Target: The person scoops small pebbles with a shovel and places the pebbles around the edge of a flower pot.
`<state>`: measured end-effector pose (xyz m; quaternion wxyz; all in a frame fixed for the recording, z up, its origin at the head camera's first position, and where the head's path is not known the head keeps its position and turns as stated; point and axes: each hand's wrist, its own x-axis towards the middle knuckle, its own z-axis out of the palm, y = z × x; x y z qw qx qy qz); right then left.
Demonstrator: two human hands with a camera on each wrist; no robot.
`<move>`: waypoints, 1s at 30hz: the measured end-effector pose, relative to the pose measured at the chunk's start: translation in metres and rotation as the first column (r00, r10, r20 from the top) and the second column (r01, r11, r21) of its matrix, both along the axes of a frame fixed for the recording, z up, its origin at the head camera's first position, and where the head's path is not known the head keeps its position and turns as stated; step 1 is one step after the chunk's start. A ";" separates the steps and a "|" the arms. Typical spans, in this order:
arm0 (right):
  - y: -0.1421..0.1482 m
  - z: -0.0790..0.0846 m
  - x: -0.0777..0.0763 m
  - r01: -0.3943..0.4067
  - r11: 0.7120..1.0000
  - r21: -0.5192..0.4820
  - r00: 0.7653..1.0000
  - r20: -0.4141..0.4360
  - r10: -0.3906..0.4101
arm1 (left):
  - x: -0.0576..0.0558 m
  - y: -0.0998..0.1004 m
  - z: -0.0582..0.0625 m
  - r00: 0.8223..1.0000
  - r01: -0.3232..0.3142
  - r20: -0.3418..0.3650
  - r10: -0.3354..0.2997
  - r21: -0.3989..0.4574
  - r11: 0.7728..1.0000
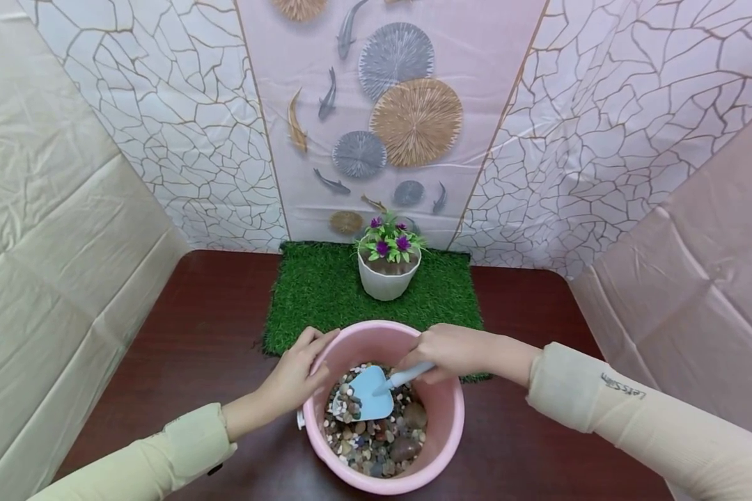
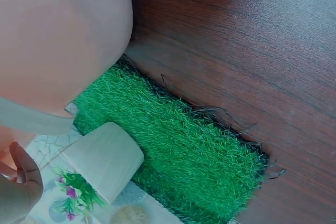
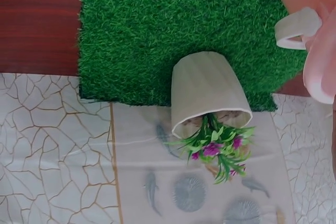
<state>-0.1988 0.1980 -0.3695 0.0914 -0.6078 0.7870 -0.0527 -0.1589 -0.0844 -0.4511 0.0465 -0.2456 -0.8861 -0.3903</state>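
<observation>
Head view: pink round plastic bucket [image 1: 441,417] sits bottom centre on the dark red-brown wooden table [image 1: 225,313], mixed smooth stones [image 1: 376,449] inside. Light-blue flat-bladed plastic scoop [image 1: 366,390] is in the bucket, over the stones; long axis runs diagonally, handle toward upper right, blade pointing lower left, some stones on its tip end. Right hand [image 1: 448,351] grips the handle at the bucket's right; left hand [image 1: 294,369] holds the rim at left. Step looks like scooping; next move probably calls for keeping the blade level so stones don't slide off, bucket steadied. White faceted pot [image 1: 388,282] with purple flowers [image 1: 402,242] stands behind on a green artificial-grass mat [image 1: 313,292]. Left wrist view: bucket's outside fills upper left, bent fingers lower left, pot lower centre-left; scoop hidden. Right wrist view: pot near centre, bucket edge upper right; neither right hand nor scoop shows.
</observation>
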 end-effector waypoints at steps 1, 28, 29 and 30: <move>0.001 0.001 -0.001 0.011 1.000 0.000 1.000 0.006 -0.011 | 0.000 0.000 0.000 1.000 0.001 0.002 -0.001 0.001 1.000; 0.041 0.022 0.001 0.194 0.975 -0.103 0.980 0.073 -0.188 | 0.000 -0.001 0.002 0.998 0.004 0.065 -0.004 -0.001 1.000; 0.042 0.022 0.000 0.198 0.974 -0.107 0.979 0.069 -0.191 | 0.000 -0.001 0.002 0.998 0.003 0.062 -0.002 -0.001 1.000; 0.043 0.023 0.000 0.203 0.973 -0.109 0.978 0.068 -0.196 | 0.000 -0.001 0.001 0.998 0.001 0.056 0.000 -0.001 1.000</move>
